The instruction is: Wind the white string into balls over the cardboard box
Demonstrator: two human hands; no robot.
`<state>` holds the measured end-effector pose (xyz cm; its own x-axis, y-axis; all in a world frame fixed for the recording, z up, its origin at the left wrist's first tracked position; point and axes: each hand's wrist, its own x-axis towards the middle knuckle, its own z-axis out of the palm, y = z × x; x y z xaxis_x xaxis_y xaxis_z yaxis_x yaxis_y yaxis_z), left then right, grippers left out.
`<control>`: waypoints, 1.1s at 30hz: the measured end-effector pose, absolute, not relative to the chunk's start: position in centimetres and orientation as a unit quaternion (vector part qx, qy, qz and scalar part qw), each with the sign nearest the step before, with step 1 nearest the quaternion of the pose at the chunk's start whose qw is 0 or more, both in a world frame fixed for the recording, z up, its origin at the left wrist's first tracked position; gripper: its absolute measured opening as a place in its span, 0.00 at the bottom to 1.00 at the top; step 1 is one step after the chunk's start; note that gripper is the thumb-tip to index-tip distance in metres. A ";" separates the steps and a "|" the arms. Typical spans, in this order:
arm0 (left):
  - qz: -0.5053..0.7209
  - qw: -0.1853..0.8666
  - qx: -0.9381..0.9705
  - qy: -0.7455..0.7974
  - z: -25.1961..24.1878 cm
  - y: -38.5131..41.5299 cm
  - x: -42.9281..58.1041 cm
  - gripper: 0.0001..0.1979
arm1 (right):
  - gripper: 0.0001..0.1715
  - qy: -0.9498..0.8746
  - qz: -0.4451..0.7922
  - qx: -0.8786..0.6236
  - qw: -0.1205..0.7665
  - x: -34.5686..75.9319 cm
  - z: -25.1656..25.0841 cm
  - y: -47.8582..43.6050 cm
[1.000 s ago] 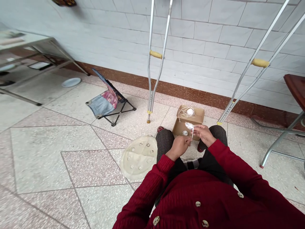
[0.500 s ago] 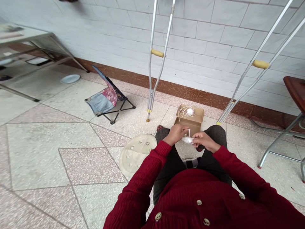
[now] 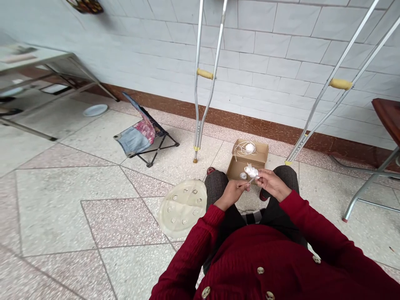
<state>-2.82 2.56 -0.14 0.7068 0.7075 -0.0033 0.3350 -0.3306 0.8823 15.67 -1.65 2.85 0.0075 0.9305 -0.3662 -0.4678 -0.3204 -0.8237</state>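
Note:
My right hand is closed in a pinch on a bunched white piece, soft and ribbon-like with loose folds standing up. My left hand pinches a thin white strand that runs up to that piece; whether it is yarn or ribbon I cannot tell. Both hands are above my knees, close together. Just beyond them an open cardboard box lies on the floor. A white ball of yarn with loops of loose cord rests in its lid. A smaller white ball shows inside the box, near my left fingertips.
A round pale mat with ring shapes lies left of my knees. Further left stands a low folding chair. Two crutches lean on the tiled wall. A metal-legged chair stands right, a table far left.
The white piece has risen and turned upward in my right hand. My left hand has moved from above it to below, drawing the strand down. The small ball in the box now shows.

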 end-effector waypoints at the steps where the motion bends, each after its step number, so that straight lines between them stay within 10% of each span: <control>1: 0.194 0.474 0.793 0.330 -0.3 3.0 -2.9 0.17 | 0.12 -0.254 0.691 -0.458 0.498 15.8 3.1 -2.3; 6: 0.182 0.363 0.856 0.322 1.2 5.3 -2.5 0.15 | 0.07 -0.352 0.716 -0.507 0.327 16.3 1.6 -4.2; 12: 0.161 0.212 0.914 0.305 3.1 3.5 -0.5 0.13 | 0.06 -0.285 0.576 -0.617 0.454 16.2 -1.4 -0.9; 18: 0.175 0.368 0.840 0.360 1.5 1.5 -1.5 0.17 | 0.08 -0.245 0.563 -0.553 0.564 15.7 1.5 1.1; 23: 0.192 0.451 0.794 0.360 -0.2 3.1 -2.7 0.17 | 0.10 -0.263 0.675 -0.494 0.480 14.8 2.8 -1.5; 30: 0.170 0.366 0.851 0.336 1.9 6.4 -3.1 0.14 | 0.08 -0.307 0.727 -0.520 0.327 15.1 1.0 -4.5; 33: 0.174 0.296 0.879 0.331 3.6 5.9 -2.4 0.13 | 0.08 -0.267 0.657 -0.585 0.393 15.3 -0.5 -2.7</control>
